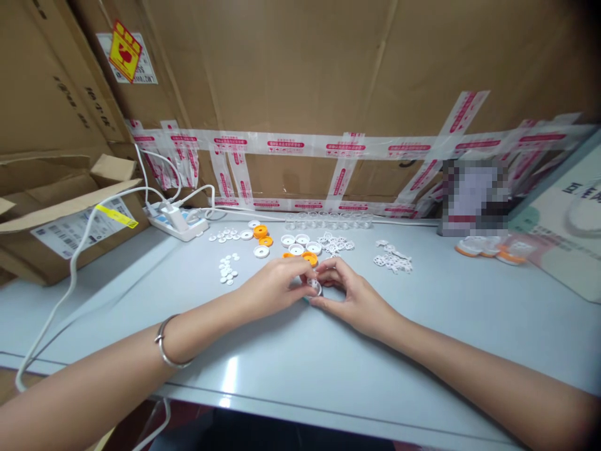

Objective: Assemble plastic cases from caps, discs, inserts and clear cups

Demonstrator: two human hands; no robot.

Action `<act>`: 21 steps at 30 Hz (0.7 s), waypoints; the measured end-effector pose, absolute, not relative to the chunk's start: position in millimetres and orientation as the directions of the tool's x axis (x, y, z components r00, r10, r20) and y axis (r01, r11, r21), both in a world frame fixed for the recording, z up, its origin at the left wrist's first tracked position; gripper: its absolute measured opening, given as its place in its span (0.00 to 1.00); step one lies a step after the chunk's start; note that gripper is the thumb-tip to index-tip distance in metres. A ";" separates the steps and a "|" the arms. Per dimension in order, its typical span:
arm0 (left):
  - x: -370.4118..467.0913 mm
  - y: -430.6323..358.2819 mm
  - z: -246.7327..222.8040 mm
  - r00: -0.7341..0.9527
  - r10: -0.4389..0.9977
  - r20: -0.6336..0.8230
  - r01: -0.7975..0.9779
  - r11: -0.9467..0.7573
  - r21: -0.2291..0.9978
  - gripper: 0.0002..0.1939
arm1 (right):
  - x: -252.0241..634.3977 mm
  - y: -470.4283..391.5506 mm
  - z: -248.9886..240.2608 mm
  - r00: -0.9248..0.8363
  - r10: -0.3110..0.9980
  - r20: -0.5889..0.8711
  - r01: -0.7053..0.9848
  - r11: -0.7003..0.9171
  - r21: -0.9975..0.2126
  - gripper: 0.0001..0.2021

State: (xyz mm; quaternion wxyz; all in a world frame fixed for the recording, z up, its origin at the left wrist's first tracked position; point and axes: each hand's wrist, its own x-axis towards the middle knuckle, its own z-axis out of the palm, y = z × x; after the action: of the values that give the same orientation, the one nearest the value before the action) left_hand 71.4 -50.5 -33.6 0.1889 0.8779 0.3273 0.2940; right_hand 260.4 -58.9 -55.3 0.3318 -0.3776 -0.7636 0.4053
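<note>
Both of my hands meet near the middle of the table around a small round white plastic part (314, 287). My left hand (282, 285) pinches it from the left with thumb and fingers. From the other side, my right hand (350, 291) curls its thumb and fingers against its edge. Fingers cover much of the part, and a bit of teal shows beneath it. Just beyond the fingertips lie white round caps (296, 250) and an orange cap (310, 258). Farther back is a pile of white perforated plastic discs (334, 243).
Small white discs (228, 270) and more orange caps (260, 232) lie left. Clear cups (328, 220) line the back. More perforated pieces (393, 260) and bagged orange-rimmed items (493, 249) sit right. A power strip (188, 227) with white cables and an open carton (70, 213) stand left.
</note>
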 end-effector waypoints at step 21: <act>69.0 -60.1 -35.3 0.411 0.800 0.438 0.392 -0.589 0.707 0.15 | 264.2 -54.2 -36.6 -0.416 0.908 -0.043 -0.118 -0.100 -0.988 0.23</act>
State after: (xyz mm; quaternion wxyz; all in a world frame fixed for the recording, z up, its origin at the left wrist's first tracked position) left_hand 69.0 -60.1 -35.3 0.2580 0.7993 0.3728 0.3945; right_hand 264.2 -54.2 -36.6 0.3976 -0.3660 -0.5401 0.6452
